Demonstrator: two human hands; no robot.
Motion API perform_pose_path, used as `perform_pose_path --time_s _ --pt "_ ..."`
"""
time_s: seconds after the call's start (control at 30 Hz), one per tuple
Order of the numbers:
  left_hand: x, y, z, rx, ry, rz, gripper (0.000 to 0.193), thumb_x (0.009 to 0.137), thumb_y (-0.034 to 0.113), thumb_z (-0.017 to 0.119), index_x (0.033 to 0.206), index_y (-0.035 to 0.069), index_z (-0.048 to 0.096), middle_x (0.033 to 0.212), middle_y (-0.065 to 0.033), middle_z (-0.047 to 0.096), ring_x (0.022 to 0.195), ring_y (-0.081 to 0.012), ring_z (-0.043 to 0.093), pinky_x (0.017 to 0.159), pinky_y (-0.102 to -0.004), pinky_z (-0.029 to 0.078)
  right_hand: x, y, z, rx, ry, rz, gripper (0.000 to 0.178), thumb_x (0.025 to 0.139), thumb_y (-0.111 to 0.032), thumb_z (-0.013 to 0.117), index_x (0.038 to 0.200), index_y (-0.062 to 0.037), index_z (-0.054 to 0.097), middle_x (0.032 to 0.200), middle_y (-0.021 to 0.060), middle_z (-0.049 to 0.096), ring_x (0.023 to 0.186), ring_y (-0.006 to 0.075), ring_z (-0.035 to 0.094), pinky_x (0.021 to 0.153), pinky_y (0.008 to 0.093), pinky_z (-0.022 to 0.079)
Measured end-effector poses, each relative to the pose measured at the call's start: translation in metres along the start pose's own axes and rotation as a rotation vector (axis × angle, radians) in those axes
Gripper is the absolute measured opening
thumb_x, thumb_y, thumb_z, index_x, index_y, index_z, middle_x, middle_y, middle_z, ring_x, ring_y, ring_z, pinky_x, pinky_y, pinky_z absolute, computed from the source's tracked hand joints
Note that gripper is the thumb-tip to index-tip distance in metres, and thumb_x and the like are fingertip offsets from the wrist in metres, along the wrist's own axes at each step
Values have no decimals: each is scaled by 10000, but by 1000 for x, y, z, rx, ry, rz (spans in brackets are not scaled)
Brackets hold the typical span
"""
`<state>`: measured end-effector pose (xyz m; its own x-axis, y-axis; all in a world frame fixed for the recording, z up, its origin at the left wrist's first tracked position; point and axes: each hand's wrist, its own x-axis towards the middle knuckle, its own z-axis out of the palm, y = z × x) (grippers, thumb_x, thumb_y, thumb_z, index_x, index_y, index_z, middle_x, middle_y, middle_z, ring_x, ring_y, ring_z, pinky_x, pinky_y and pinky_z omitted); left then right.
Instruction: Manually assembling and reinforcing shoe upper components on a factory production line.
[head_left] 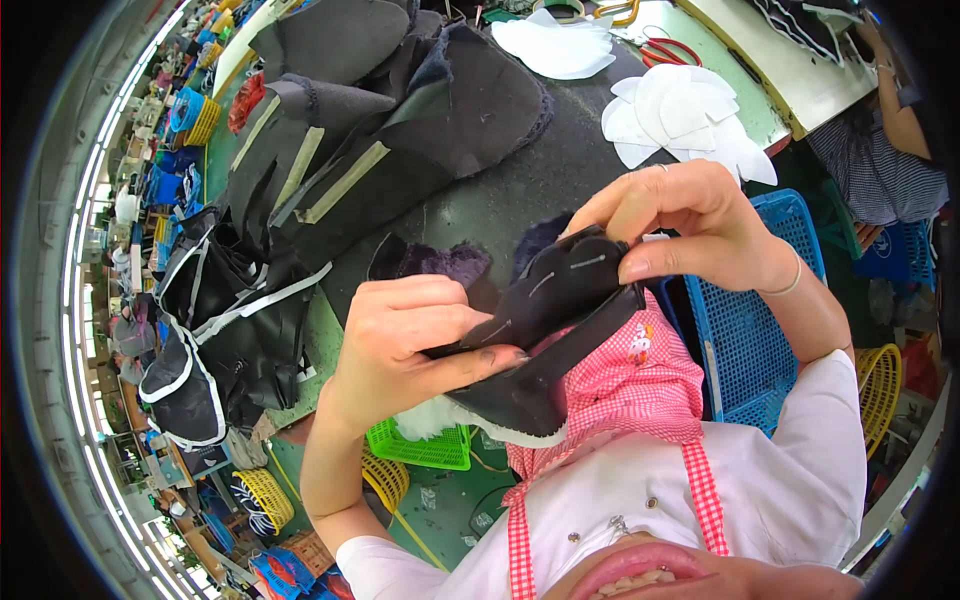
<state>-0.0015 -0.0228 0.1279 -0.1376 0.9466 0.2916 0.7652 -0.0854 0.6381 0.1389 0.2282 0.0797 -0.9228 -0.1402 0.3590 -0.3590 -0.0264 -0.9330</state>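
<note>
A: What's around the blk piece? Clock centred on it, pls.
B: 12: white cut-out stack. 1: fanned white pile, red-handled scissors beyond. 3: blue basket. 7–8: grn basket, low down. 9: blk bits w/ white trim. 10, close in: purple fuzzy scrap. 11: big dk panels w/ tan tape strips.
A: Anything in the way?
B: L hand hides its 8 o'clock end; R hand partly covers its 2 o'clock end.
A: Where's the piece itself?
B: Up in both hands, mid-view, overlapping the checked apron; short pale marks on its face.
A: Fingers?
B: L: thumb + idx narrow, gripping it, thumb along near side, others curled. R: thumb + idx pinching its edge approx 2; can't tell if the others touch.
</note>
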Motion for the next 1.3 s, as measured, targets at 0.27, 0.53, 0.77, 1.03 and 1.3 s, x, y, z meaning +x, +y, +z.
perform_pose_path --time_s 0.27,0.53,0.77,1.03,1.3 --pt "-4 -14 -2 -96 31 70 285 631 72 865 891 39 753 610 -35 528 510 -161 504 457 -294 362 2 1 6 174 92 60 103 842 17 750 877 23 652 989 103 697 882 94 637 808 235 531" --pt "10 -1 -9 267 63 46 352 653 223 831 953 68 734 833 -56 664 739 -225 628 707 -348 453 5 5 12 62 242 -31 207 776 87 756 792 -13 576 959 108 692 897 121 655 828 257 537" --pt "14 15 21 141 233 -147 177 726 151 832 812 50 715 654 -49 583 551 -181 566 491 -302 411 0 -7 25 10 359 -39 318 765 126 745 996 -15 578 972 79 678 928 125 678 867 263 543" --pt "20 12 16 46 116 -179 188 675 38 844 809 -20 724 647 -55 601 560 -124 546 511 -248 384 14 -10 13 -259 135 57 213 824 -1 748 1013 0 650 805 2 589 744 69 568 673 227 458" --pt "2 2 7 -29 144 -183 95 788 91 775 863 35 758 667 -77 656 555 -183 596 544 -286 437 7 -4 9 -13 103 216 111 845 -67 733 865 27 677 745 -4 573 682 58 521 608 246 382"
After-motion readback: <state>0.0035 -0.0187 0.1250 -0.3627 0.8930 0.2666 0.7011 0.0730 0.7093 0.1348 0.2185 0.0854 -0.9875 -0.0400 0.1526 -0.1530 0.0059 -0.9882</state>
